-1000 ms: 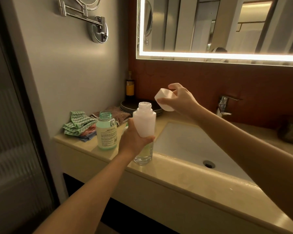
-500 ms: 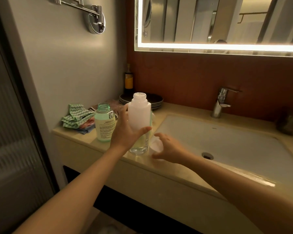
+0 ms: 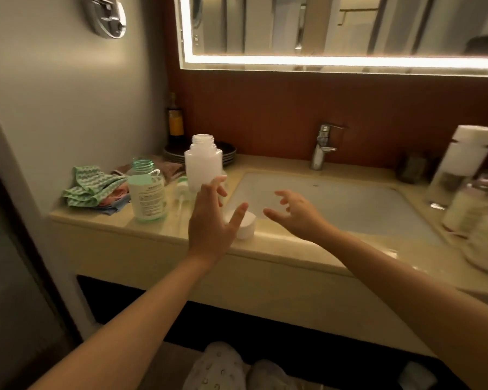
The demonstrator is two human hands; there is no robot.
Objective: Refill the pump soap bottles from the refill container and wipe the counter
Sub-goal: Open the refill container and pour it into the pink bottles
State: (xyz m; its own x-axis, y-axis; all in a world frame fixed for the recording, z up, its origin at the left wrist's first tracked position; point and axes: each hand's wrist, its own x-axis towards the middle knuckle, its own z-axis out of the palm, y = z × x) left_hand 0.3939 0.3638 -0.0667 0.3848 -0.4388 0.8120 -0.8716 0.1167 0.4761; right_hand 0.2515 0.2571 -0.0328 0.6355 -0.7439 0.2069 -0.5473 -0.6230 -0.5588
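Note:
An uncapped white bottle [image 3: 203, 161] stands on the beige counter [image 3: 164, 232] left of the sink. Its white cap [image 3: 245, 224] lies on the counter's front edge. My left hand [image 3: 210, 220] hovers just in front of the bottle with fingers spread, holding nothing and partly covering the cap. My right hand [image 3: 296, 211] hangs over the sink's left edge, fingers loosely curled and empty. A green-tinted uncapped bottle [image 3: 148, 192] stands further left, with a white pump head [image 3: 181, 190] lying between the two bottles. Folded cloths [image 3: 93, 187], green zigzag on top, sit at the counter's left end.
The sink basin [image 3: 335, 204] and chrome tap [image 3: 321, 147] fill the middle. Dark plates [image 3: 228, 153] and a dark bottle [image 3: 175, 122] stand in the back corner. At the right are a tall white-topped dispenser [image 3: 462, 161] and blurred containers [image 3: 476, 218]. A lit mirror [image 3: 335, 29] hangs above.
My left hand has let go of the white bottle and my right hand has left the cap on the counter. Both hands have drawn back, open. The camera has tipped down and right.

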